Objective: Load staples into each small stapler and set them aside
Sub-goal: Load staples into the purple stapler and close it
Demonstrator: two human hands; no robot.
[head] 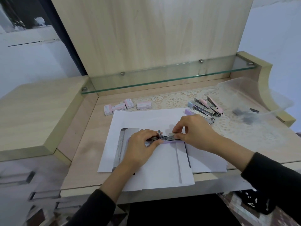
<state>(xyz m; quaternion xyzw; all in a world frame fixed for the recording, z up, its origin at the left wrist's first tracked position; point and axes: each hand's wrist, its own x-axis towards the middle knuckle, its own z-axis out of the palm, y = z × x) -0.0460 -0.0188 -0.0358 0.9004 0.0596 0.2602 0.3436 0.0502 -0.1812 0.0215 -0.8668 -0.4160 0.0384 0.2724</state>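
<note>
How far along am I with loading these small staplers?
Done: hard to say. Several staplers lie on the lace mat, tops open; whether they hold staples is unclear. In hand: your left hand holds a purple stapler open on the paper while your right hand pinches what looks like a staple strip at its channel. Left: seat the strip, close it, set it aside; four staple boxes wait behind.
</note>
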